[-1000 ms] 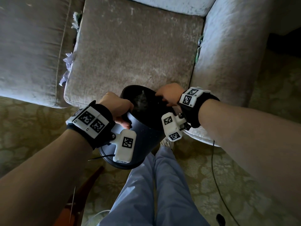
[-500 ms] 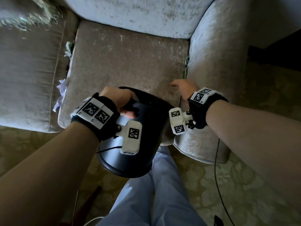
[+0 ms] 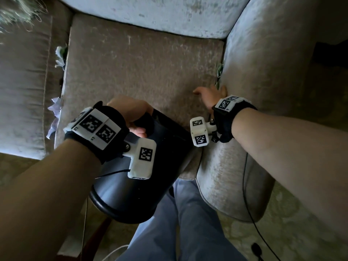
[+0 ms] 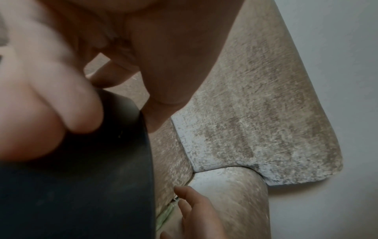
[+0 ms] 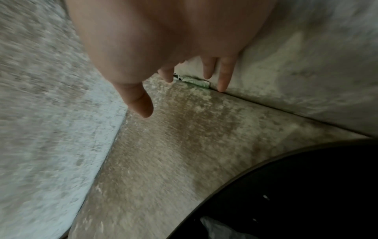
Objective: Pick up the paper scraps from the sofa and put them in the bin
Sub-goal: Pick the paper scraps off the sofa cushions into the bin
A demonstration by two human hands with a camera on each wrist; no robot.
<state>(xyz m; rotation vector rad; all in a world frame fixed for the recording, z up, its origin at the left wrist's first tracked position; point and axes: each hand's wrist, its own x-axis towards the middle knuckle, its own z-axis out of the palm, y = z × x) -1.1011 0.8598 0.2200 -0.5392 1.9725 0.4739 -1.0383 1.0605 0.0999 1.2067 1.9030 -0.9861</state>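
Left hand [image 3: 130, 113] grips bin [image 3: 143, 178] rim, bin tilted against sofa [image 3: 143, 76] seat; right hand [image 3: 211, 95] open, fingers spread at green scrap [image 5: 194, 81] beside armrest.

Bare seat cushion [image 3: 143, 76] lies open to hands — only the tilted bin [image 3: 143, 178] blocks its front edge.

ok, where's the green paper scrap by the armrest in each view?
Head: green scrap right of centre, in the seam between seat cushion and armrest, beyond the right hand.
Left wrist: scrap low, centre, in the same seam.
Right wrist: scrap upper centre, between fingertips.
Shared landmark: black bin.
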